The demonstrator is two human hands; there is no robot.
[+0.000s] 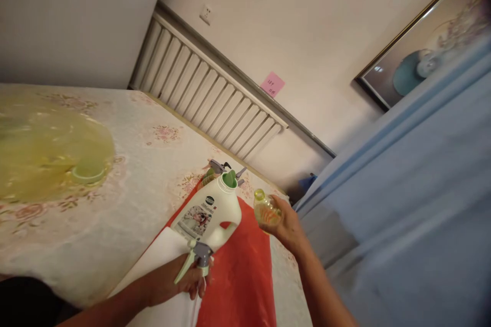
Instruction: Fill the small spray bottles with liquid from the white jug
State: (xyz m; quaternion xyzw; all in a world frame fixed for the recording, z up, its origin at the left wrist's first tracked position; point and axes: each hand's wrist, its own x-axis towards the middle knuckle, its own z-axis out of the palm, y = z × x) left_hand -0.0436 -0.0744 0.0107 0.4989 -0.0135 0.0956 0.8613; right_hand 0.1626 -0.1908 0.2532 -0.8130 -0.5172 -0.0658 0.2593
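My left hand (192, 278) is closed around the collar of a grey and pale-green trigger spray head (200, 254), its thin dip tube hanging down. In my right hand (286, 225) is a clear yellowish bottle (267, 210) with an open neck and orange markings, held tilted to the right of the jug. Between the two hands stands a cream detergent jug (215, 209) with a printed label, its mouth uncapped and showing a green spout (229, 179). Grey spray heads (218, 165) on other bottles peek out behind it, partly hidden.
Red sheet (241, 276) and white sheet (153, 260) lie on a flowered tablecloth (126, 204). A large translucent yellow basin (49, 143) sits at left, with a green cup-like piece (89, 171). Beyond are a radiator (207, 87) and, to the right, a blue curtain (402, 189).
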